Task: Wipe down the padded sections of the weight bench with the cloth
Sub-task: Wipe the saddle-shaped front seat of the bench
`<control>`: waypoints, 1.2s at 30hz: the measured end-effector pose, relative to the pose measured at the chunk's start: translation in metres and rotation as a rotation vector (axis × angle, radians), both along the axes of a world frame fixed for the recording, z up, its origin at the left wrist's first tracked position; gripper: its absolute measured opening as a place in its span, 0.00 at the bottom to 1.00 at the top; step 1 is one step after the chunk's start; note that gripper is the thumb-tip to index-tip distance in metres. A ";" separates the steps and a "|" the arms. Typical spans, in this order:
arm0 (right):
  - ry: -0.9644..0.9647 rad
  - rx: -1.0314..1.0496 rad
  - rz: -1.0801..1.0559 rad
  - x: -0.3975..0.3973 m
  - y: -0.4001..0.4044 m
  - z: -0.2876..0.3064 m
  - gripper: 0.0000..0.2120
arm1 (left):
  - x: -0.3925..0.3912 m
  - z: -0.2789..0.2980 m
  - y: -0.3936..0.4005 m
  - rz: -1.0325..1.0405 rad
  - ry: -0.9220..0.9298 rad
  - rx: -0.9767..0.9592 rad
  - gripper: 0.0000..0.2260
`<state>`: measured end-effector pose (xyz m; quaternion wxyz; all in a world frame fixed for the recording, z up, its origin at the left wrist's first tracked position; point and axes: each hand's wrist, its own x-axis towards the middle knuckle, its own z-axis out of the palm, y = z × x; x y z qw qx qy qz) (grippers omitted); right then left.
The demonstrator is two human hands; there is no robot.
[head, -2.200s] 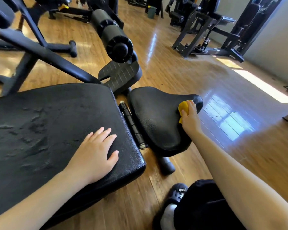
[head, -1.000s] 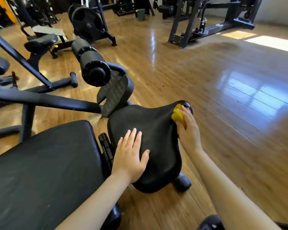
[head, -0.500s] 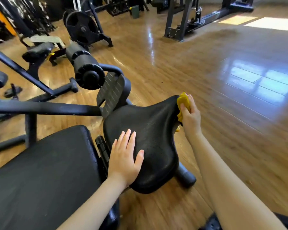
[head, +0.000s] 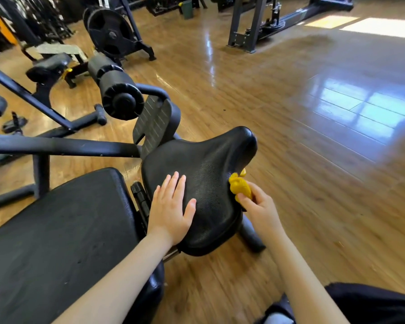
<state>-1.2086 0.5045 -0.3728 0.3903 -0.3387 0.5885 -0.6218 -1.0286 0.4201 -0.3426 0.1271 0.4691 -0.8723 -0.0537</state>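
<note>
The bench's black padded seat (head: 208, 164) sits in the middle of the view, with the long black back pad (head: 63, 230) to its lower left. My left hand (head: 171, 211) lies flat on the seat's near left part, fingers spread. My right hand (head: 258, 206) grips a bunched yellow cloth (head: 239, 185) and presses it against the seat's right side edge. A black foam roller pad (head: 117, 90) juts out above and left of the seat.
A ribbed black footplate (head: 154, 122) stands just behind the seat. The bench's black frame bars (head: 63, 146) run off to the left. Another bench (head: 49, 66), a weight plate machine (head: 110, 31) and a rack (head: 250, 24) stand farther back on the wooden floor (head: 313, 136).
My right hand has slid the cloth from the seat's far tip back along its right edge toward me. Earlier my left hand moved from the back pad onto the seat.
</note>
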 end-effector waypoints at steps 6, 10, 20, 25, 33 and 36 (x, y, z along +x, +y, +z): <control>-0.153 0.020 -0.058 -0.022 0.019 0.007 0.11 | -0.001 0.002 0.002 0.006 -0.005 0.001 0.36; -0.214 0.036 -0.083 -0.021 -0.018 0.011 0.16 | -0.001 0.001 0.001 0.001 0.025 -0.006 0.35; -0.070 0.033 -0.178 0.045 0.033 -0.010 0.19 | 0.002 0.003 0.000 -0.016 0.024 -0.011 0.33; 0.277 -0.004 -0.109 0.071 0.073 -0.012 0.21 | 0.000 0.013 0.002 -0.020 -0.103 0.082 0.27; 1.650 -0.315 0.227 0.072 0.037 -0.003 0.23 | 0.050 0.022 0.008 -0.182 0.039 0.271 0.23; 1.744 -0.350 0.377 0.045 0.035 -0.008 0.24 | 0.052 0.023 0.008 -0.172 0.118 0.300 0.22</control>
